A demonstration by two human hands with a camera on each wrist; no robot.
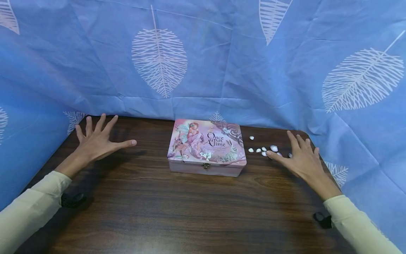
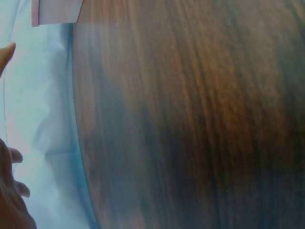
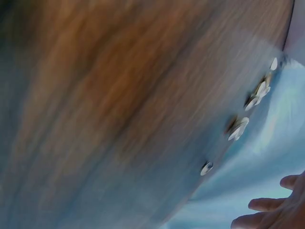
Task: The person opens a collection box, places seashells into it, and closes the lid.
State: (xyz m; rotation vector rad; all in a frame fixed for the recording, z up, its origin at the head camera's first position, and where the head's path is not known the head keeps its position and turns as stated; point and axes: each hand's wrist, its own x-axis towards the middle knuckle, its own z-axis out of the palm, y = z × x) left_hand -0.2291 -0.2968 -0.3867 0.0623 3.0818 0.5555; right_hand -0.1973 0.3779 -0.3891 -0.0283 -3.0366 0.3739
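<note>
A pink tin box point(image 1: 206, 146) with a fairy, a rabbit and the words "Once upon a time" on its closed lid stands near the back of the table. A small metal clasp point(image 1: 206, 165) is on its front. Several small white seashells point(image 1: 274, 148) lie to the right of the box. My left hand point(image 1: 96, 139) hovers left of the box with its fingers spread, holding nothing. Over by the shells, my right hand point(image 1: 302, 160) is likewise spread and holds nothing; its thumb overlaps some shells in the head view, partly hiding them.
The dark wooden table point(image 1: 190, 211) ends at the back against a blue curtain point(image 1: 203, 63) with white leaf prints, which also hangs at both sides. Black straps with cameras point(image 1: 323, 220) sit on both wrists.
</note>
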